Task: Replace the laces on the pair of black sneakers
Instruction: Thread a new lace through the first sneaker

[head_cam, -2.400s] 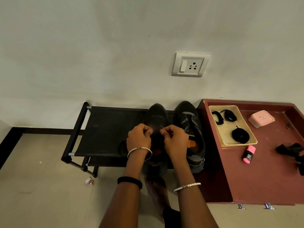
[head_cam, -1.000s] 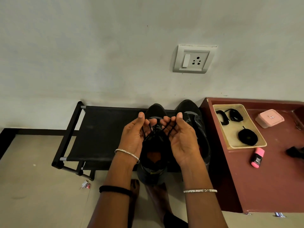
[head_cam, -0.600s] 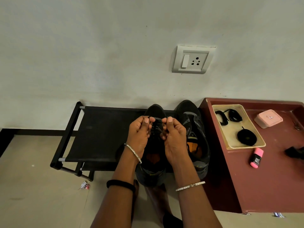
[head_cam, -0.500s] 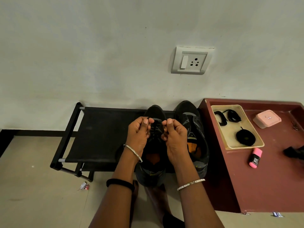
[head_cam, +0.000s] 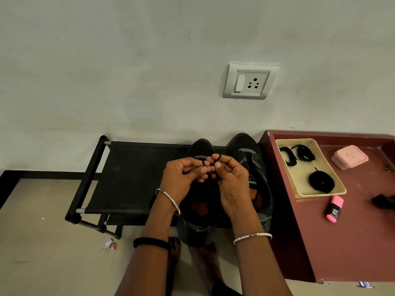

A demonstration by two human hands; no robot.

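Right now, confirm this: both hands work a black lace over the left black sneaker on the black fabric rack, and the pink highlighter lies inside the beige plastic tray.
One slip: the head view shows the pink highlighter outside the beige plastic tray, on the maroon tabletop just beside its near edge. The rest stands.

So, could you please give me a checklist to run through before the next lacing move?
1. Grip: left hand and right hand both pinch the lace: ok.
2. The sneaker sits on the rack, toe toward the wall: ok.
3. Lace ends even: cannot tell, fingers hide them.
4. The second sneaker stands right beside it: ok.
5. The spare laces lie in the tray: ok.
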